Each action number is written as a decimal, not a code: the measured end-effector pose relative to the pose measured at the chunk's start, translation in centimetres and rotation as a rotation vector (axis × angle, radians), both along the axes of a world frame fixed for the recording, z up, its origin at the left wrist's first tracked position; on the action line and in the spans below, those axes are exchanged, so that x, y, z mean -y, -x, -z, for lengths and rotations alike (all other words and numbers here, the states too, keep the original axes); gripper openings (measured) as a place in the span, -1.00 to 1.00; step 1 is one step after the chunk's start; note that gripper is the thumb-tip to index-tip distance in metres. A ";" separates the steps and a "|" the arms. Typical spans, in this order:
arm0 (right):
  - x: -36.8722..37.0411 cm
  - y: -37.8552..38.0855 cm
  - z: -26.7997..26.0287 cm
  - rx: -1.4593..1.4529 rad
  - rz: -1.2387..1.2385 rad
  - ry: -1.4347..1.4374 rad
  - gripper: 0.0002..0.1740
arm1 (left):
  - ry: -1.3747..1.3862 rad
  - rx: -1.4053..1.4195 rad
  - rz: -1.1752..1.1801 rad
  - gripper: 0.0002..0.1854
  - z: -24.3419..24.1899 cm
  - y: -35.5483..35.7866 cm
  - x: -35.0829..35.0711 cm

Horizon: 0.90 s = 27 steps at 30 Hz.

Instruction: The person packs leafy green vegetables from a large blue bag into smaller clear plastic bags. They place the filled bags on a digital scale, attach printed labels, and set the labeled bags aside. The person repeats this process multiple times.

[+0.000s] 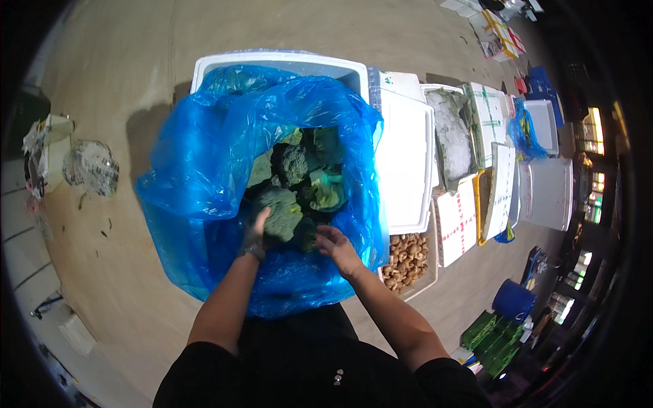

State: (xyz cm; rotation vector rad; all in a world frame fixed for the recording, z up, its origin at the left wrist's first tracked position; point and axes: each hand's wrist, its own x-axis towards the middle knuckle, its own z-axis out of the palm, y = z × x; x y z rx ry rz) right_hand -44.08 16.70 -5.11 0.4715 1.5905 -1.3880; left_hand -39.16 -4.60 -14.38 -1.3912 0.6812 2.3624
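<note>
A large blue plastic bag (199, 158) lines a white foam box (285, 60) in front of me, its rim folded outward. Several dark green broccoli heads (293, 163) lie inside. Low in the bag's opening, my left hand (256, 232) grips a big broccoli head (280, 214) from its left side, the thumb on top of the florets. My right hand (334, 245) is at the lower right of the opening, fingers apart and slightly curled, beside another darker head (307, 234). A yellow-green head (326, 191), partly under clear film, lies above it.
White foam lids (405, 158) adjoin the box on the right. Beyond are a tray of brown mushrooms (405, 262), a box of bagged ice (451, 137) and more foam boxes (456, 222). Green crates (490, 341) stand lower right; a clear plastic bundle (91, 167) lies on the floor at left.
</note>
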 end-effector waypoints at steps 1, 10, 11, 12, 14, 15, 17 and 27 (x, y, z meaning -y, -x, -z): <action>0.1 -0.5 -0.9 -0.020 -0.013 0.023 -0.47 | -0.063 -0.046 -0.009 -0.35 -1.4 -0.5 0.6; -4.7 -11.5 -11.1 -0.110 0.310 0.235 -0.62 | -0.528 -0.493 0.168 -0.22 -21.1 -3.1 -1.9; -6.1 -13.1 -12.2 -0.122 0.365 0.220 -0.63 | -0.527 -0.569 0.189 -0.27 -22.6 -3.0 -3.8; -7.5 -14.7 -13.3 -0.145 0.424 0.218 -0.63 | -0.579 -0.593 0.225 -0.23 -23.9 -3.2 -5.5; -10.2 -18.6 -15.6 -0.170 0.632 0.206 -0.62 | -0.664 -0.562 0.328 -0.21 -26.2 -4.1 -9.0; -11.3 -20.6 -16.7 -0.303 0.692 0.207 -0.61 | -0.716 -0.504 0.390 -0.24 -27.1 -4.6 -10.6; -14.1 -25.1 -19.0 -0.576 0.821 0.163 -0.59 | -0.738 -0.461 0.548 -0.28 -28.7 -6.3 -14.6; -27.7 -57.1 -25.6 -0.974 0.843 -0.685 -0.29 | -0.692 -0.531 1.500 -0.17 -33.2 -34.7 -40.0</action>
